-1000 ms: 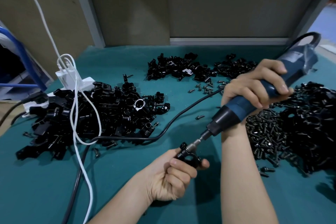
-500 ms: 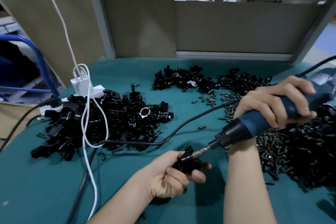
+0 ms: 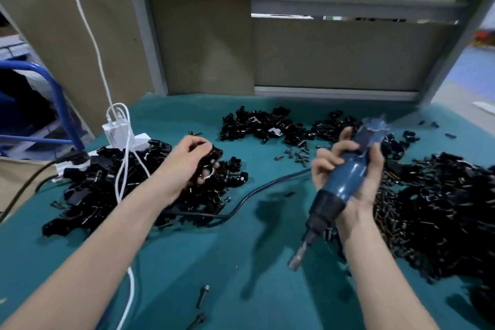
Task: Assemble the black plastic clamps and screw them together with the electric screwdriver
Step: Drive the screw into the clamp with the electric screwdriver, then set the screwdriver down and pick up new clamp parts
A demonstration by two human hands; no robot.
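The clamp (image 3: 215,155) is in the left hand (image 3: 187,161), whose fingers curl round it just above the left pile (image 3: 107,190) of black clamp parts. The hand is blurred, so it may or may not be touching the pile. The right hand (image 3: 351,169) grips the blue screwdriver (image 3: 345,182), fingers and thumb wrapped round its body. The tool is held tilted above the table (image 3: 187,254), its bit (image 3: 298,254) pointing down toward the near edge and touching nothing.

Between the hands a black cord (image 3: 241,202) curves across the teal surface to the foot of the left pile. Behind it lie loose screws (image 3: 297,154) and, farther back, a second pile (image 3: 262,128) of black parts. A large heap (image 3: 442,209) of parts and screws fills the right side, just beside the right wrist. Two screws (image 3: 203,296) lie near the front edge. At far left a white charger (image 3: 116,128) stands by the left pile, its white cable (image 3: 124,169) draped over the parts.
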